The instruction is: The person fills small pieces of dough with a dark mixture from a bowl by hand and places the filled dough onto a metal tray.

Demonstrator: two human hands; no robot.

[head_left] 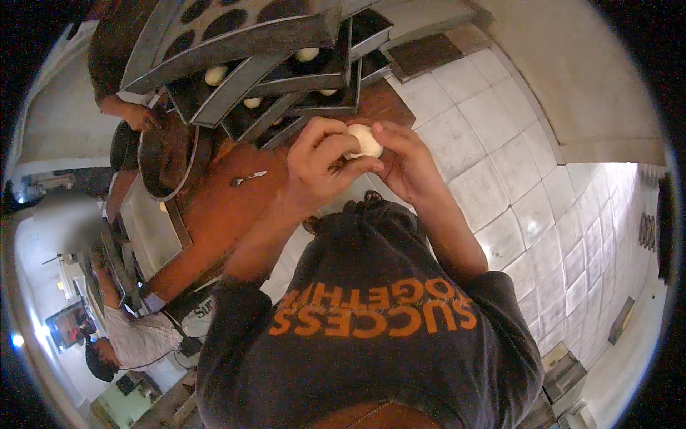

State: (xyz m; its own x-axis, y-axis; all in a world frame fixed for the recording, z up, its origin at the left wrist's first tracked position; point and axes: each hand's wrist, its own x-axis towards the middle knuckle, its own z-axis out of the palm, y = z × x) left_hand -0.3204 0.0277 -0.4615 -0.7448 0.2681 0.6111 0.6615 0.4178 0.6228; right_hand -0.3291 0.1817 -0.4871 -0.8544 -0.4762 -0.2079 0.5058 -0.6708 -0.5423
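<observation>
A pale, round dough ball (pixel 366 141) is held in front of my chest, between both hands. My left hand (pixel 321 157) curls round its left side, with the thumb along its lower edge. My right hand (pixel 406 159) grips it from the right, its fingertips on the upper edge. Fingers cover part of the ball. Beyond my hands stands a stack of dark metal trays (pixel 250 68), set crosswise on one another. Similar dough balls (pixel 216 75) sit in several of them.
A reddish-brown table (pixel 221 200) lies to my left, with a small metal utensil (pixel 248 179) on it. Another person's hand (pixel 139 116) touches a large metal pan (pixel 168 154). A second person (pixel 136 339) works at far left. White floor tiles (pixel 471 154) extend right.
</observation>
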